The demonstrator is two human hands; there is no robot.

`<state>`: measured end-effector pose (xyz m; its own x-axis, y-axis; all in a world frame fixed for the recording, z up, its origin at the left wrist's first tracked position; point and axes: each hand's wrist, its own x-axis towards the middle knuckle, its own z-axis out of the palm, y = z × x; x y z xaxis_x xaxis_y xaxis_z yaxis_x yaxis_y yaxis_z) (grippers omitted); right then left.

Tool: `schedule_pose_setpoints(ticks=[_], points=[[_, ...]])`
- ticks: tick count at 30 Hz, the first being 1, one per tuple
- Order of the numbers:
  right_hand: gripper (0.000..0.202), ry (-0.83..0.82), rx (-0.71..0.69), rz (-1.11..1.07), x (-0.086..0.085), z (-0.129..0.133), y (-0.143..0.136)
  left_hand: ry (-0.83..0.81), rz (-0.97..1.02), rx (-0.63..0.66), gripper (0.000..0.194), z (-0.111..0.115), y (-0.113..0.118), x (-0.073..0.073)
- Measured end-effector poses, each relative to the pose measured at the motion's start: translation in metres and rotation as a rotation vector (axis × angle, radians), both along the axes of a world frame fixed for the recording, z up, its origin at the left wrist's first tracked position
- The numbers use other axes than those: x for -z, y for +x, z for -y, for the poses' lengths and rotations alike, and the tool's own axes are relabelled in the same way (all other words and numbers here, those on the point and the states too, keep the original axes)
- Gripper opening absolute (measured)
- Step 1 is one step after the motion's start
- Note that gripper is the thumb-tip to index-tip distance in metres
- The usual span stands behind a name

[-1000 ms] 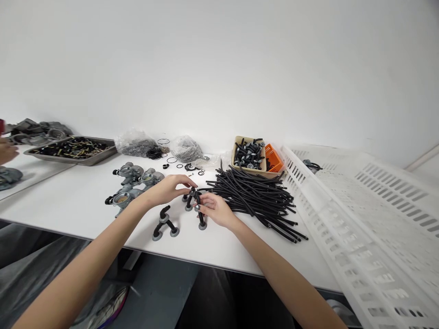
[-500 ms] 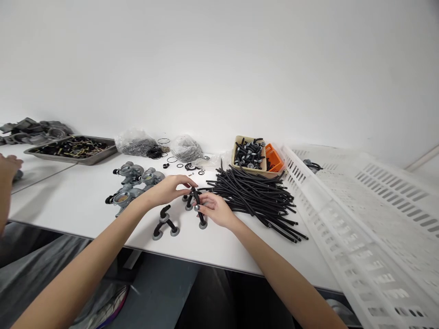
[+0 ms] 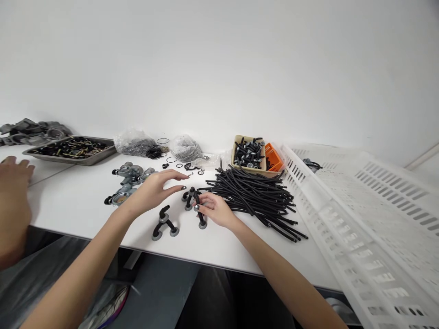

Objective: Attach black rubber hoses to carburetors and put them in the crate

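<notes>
My right hand pinches a short black bent hose with a grey round cap, just above the table. Directly below it is another capped hose on the white surface. My left hand is apart from the hose, thumb and fingers spread with nothing between them. More capped hoses stand behind, partly hidden by my right hand. Nearer the table's front edge, several capped hoses are grouped together, one on top of the others. Grey metal carburetors sit left of my left hand, which partly covers them.
Long black tubes lie piled at right. Behind them stand a cream bin of capped hoses and an orange basket. A white perforated crate borders the right side. A metal tray and another person's hand are at left.
My left hand has let go of the bent hose and drawn back left, its fingers opening. My right hand stays on the hose. The other person's hand has moved further into view.
</notes>
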<state>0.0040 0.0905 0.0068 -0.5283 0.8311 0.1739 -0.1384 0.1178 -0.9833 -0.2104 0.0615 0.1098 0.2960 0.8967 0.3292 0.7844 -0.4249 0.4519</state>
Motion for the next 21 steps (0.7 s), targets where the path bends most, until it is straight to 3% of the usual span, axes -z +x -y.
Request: schedule_pose_setpoints(ticks=[3,5,7,10,12,14,21], points=[[0.031,0.002,0.0,0.002,0.0,0.0,0.0,0.195,0.05,-0.074,0.03,0.032,0.013,-0.003],[0.032,0.005,0.0,0.002,0.0,-0.001,-0.001,0.31,0.074,-0.122,0.024,0.056,0.03,0.006],[0.033,0.009,0.002,0.002,0.001,-0.002,-0.001,0.342,0.13,-0.215,0.018,0.078,0.049,0.027],[0.034,0.014,-0.002,0.003,0.001,-0.003,-0.001,0.22,0.183,-0.302,0.012,0.099,0.077,0.067],[0.035,0.017,-0.007,0.004,0.001,-0.003,0.0,0.099,0.187,-0.348,0.014,0.104,0.089,0.09],[0.034,0.019,-0.008,0.005,0.001,-0.002,0.0,0.037,0.164,-0.382,0.019,0.103,0.096,0.104],[0.032,0.031,-0.009,0.001,-0.001,-0.001,0.001,-0.056,0.062,-0.438,0.013,0.084,0.098,0.105]])
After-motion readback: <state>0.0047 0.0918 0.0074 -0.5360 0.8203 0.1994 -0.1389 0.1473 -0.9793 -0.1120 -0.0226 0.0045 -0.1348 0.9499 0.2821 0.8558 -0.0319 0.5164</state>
